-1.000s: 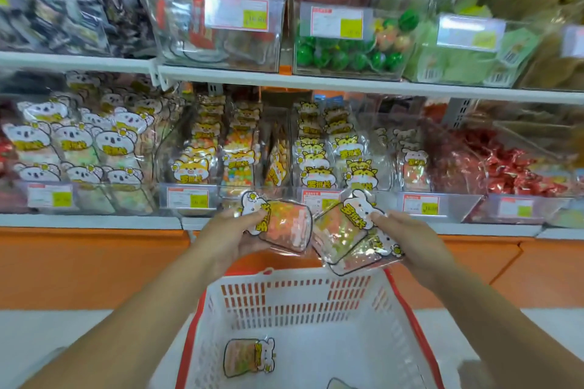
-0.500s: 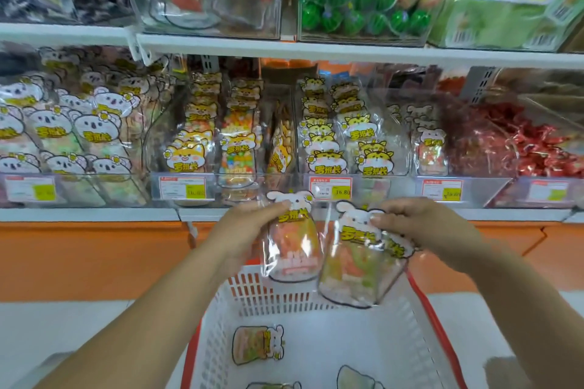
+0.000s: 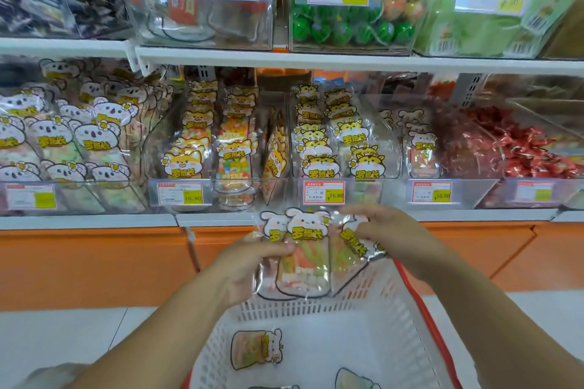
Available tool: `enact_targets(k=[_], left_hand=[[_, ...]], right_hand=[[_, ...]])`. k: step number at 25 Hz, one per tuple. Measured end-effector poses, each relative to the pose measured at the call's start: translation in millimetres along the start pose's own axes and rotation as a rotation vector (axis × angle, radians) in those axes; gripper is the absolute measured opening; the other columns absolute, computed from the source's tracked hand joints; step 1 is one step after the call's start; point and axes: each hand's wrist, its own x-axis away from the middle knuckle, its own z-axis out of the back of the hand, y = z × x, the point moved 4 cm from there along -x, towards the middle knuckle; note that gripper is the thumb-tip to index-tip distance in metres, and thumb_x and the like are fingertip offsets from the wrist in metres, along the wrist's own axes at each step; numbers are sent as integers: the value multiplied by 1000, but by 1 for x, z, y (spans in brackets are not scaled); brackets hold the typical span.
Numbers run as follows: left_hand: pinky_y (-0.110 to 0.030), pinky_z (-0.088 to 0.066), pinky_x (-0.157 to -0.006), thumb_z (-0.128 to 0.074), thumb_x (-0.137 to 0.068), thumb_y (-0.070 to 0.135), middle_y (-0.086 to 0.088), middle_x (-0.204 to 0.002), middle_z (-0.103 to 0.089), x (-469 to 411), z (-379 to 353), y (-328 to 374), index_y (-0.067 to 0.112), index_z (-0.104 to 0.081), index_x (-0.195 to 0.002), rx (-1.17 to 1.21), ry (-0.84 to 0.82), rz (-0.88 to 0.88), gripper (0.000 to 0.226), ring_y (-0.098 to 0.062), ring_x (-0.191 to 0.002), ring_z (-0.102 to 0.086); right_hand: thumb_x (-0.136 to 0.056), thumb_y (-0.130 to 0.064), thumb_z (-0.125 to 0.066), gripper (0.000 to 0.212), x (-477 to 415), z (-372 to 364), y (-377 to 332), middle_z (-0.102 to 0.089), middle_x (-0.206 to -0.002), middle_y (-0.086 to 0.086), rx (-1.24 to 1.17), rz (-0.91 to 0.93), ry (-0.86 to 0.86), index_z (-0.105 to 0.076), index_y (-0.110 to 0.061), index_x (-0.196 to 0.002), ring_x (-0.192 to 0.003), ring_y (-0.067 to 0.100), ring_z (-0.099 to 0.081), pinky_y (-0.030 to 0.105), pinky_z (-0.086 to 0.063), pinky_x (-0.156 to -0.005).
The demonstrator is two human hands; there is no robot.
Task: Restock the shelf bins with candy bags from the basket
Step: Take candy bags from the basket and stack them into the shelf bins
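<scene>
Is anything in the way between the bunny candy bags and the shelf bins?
Nothing visible. The left hand and right hand hold the candy bags in open air before the bins; only the bins' clear front walls need lifting over.

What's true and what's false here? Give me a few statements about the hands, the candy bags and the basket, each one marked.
1. The left hand and right hand both hold clear rabbit-print candy bags above the white slotted plastic basket. True.
2. The basket is empty. False: a rabbit-print bag lies on its floor.
3. Round green ball candies sit on the upper white shelf. True.
4. The left hand reaches into a bin. False: its grip is on bags below the bins.
</scene>
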Motion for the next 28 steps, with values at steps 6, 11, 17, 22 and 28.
enact_targets(k=[6,11,17,22,28], left_hand=[[-35,-34,-98,-75,-81,8,4,-109,-63,-2,21,6,20,-55,-105,-45,85,-53,33,-14,-113,-48],[-40,-32,-110,-89,-61,25,-9,-134,-59,-1,9,-2,16,-42,-140,-18,-11,-66,92,-23,-123,-53],[-33,-61,-72,-67,-83,19,-15,-96,-75,19,-26,-10,5,-76,-93,174,-213,49,19,-23,-84,-74],[-52,-46,-102,-76,-74,6,-18,-110,-72,20,-26,-6,0,-61,-116,82,-112,-53,44,-33,-105,-68],[-46,-54,-88,-77,-71,-4,-18,-97,-74,25,-72,38,1,-64,-105,-21,-50,-250,36,-34,-92,-71]], right_hand=[[-82,-6,-72,35,-1,34,5,-69,-114,9,-262,17,37,-64,-18,-113,-95,22,-67,35,-52,-82],[-79,-8,-73,26,3,13,-3,-74,-100,4,-356,34,-57,-71,-11,-105,-82,16,-69,29,-54,-69],[-77,-17,-80,23,-5,-41,10,-68,-103,2,-320,18,134,-64,-18,-94,-83,17,-64,26,-51,-63],[-79,-26,-79,37,8,-42,12,-60,-103,-4,-372,-6,251,-54,-23,-107,-84,8,-61,20,-48,-69],[-69,-44,-81,60,34,-10,10,-67,-123,0,-617,-33,-128,-62,-27,-123,-114,24,-63,52,-45,-102]])
